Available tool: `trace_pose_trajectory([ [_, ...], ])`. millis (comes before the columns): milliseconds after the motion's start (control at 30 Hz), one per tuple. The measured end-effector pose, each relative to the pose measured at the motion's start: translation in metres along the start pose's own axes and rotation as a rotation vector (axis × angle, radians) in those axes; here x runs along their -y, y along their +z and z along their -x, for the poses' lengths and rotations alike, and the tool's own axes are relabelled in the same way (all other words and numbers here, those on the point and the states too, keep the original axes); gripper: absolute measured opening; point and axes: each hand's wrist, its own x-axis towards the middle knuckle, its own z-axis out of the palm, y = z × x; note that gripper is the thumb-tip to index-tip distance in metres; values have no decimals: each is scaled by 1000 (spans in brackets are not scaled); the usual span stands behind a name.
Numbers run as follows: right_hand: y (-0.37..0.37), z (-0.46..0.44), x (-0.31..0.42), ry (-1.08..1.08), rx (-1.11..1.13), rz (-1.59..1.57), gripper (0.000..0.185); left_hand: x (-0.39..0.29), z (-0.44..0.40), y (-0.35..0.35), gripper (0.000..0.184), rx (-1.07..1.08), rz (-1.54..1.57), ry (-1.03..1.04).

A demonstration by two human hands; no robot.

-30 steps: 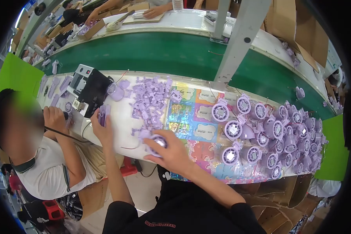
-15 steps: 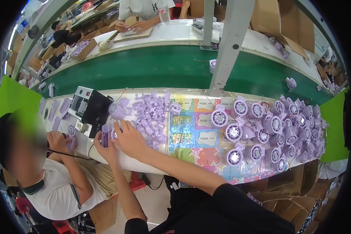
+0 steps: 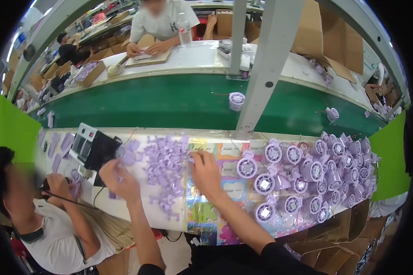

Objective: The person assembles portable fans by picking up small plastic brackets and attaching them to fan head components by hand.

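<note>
My left hand (image 3: pixel 119 182) is closed around a purple plastic part (image 3: pixel 119 170), mostly hidden by the fingers. It is beside a black and silver machine (image 3: pixel 92 145) and a round purple housing (image 3: pixel 128 156). My right hand (image 3: pixel 205 176) reaches to the right edge of a heap of small purple plastic brackets (image 3: pixel 165 169). Its fingertips are bent together over a small purple bracket (image 3: pixel 191 155), largely covered by them. To the right of this hand, many round purple fan housings (image 3: pixel 265 183) with thin wires stand on the table.
A co-worker (image 3: pixel 55 229) sits at my left, handling purple parts. Behind the table runs a green conveyor belt (image 3: pixel 170 107) carrying a few purple housings. A grey metal post (image 3: pixel 270 68) rises at the table's back edge. Another person (image 3: pixel 158 27) works across the belt.
My hands were together by the machine and have parted. The right hand has moved right to the bracket heap's edge; the left stays near the machine. The camera view has tilted up.
</note>
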Motion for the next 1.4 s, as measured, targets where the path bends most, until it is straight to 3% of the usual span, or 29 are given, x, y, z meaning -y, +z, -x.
trace_pose_trajectory([
  [133, -8, -5, 3, 159, 50, -279, 32, -74, -41, 82, 23, 462, 349, 224],
  [267, -5, 3, -3, 198, 180, -372, 42, -125, -41, 183, 24, 963, 495, 202],
  [367, -5, 6, -6, 207, 175, -414, 43, -143, -20, 259, 57, 1204, 373, 194],
  [433, -15, 1, -9, 184, 204, -436, 44, -115, 41, 350, 61, 1221, 467, 222],
  [600, -14, 1, -15, 134, 168, -585, 37, -113, 57, 376, 60, 1192, 509, 26],
  [700, -17, -4, -15, 162, 164, -712, 31, -111, 24, 351, 57, 1324, 332, 147],
  [767, -15, 1, -13, 206, 157, -783, 29, -126, -16, 289, 54, 1399, 209, 95],
  [900, -21, -4, -13, 238, 140, -786, 27, -147, -59, 168, 44, 1061, 212, -6],
  [967, -16, -4, -13, 239, 121, -807, 28, -148, -50, 113, 42, 869, 477, -197],
  [1033, -20, -8, -13, 266, 88, -773, 30, -149, -34, 51, 45, 898, 635, -419],
  [1100, -17, -7, -18, 279, 74, -751, 33, -154, -10, -1, 48, 806, 671, -430],
  [1167, -7, -3, -20, 353, 44, -893, 36, -145, 25, -40, 51, 868, 726, -519],
  [1267, -17, -2, -22, 473, 107, -1057, 34, -139, 74, -71, 59, 1111, 606, -469],
  [1400, -39, -18, -18, 464, 76, -1337, 35, -147, 104, -72, 53, 1117, 409, -265],
])
